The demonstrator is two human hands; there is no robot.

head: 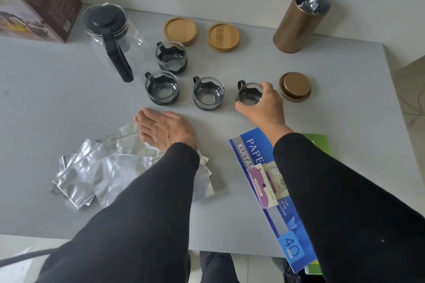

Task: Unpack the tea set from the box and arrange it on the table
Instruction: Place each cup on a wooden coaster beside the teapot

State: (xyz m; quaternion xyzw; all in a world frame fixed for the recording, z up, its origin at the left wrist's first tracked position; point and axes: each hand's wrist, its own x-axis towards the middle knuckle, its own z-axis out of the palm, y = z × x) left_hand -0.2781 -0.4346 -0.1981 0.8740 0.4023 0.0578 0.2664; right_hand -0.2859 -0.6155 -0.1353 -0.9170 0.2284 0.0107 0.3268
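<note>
A glass teapot (115,39) with a black lid and handle stands at the back left of the grey table (57,99). Three glass cups in black holders stand near it: one behind (171,56), one at the left (161,87) and one in the middle (208,93). My right hand (264,103) grips the rim of a fourth cup (249,95) from above, to the right of the row. My left hand (164,127) lies flat on the table, fingers straight, at the edge of the silver packets. Two wooden coasters (180,30) (223,37) lie behind the cups.
The dark tea-set box (39,0) stands at the back left corner. An open gold canister (301,20) stands at the back right, its lid (294,86) lying beside my right hand. Silver foil packets (92,172) lie front left. A blue paper folder (264,179) lies under my right forearm.
</note>
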